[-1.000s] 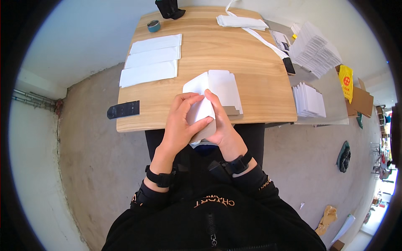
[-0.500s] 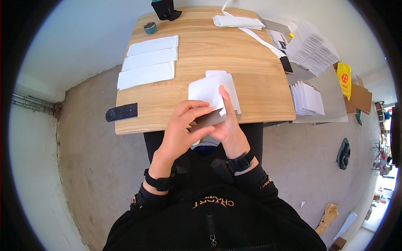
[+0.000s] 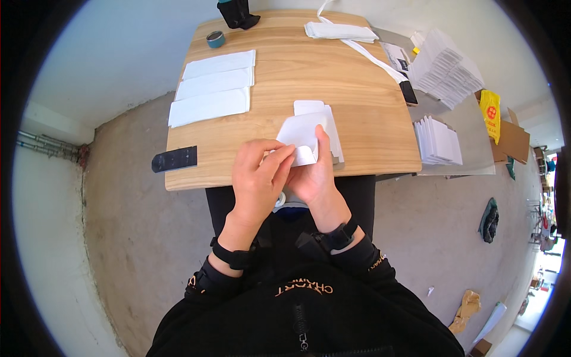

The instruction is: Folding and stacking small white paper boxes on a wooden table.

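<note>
A small white cardboard box (image 3: pixel 300 129), partly folded with its end up, is held just above the table's near edge. My right hand (image 3: pixel 315 175) cradles it from below, its thumb pressed along the right side. The fingers of my left hand (image 3: pixel 257 172) pinch together at the box's near left corner, beside a raised flap (image 3: pixel 306 156). My left fingers cover part of that corner. Behind the box, flat white cardboard blanks (image 3: pixel 334 134) lie on the wooden table (image 3: pixel 285 71).
Three white flat pieces (image 3: pixel 211 107) lie at the table's left, near a black strip (image 3: pixel 174 159) overhanging the edge. A teal round tin (image 3: pixel 215 40) and a white bundle (image 3: pixel 341 32) stand farther back. On the right side table are white stacks (image 3: pixel 440 143) and a phone (image 3: pixel 408 93).
My left fingers have closed in on the box's near edge, where they were spread before. The box has tilted, its grey-brown underside is out of sight, and a flap now stands up in front.
</note>
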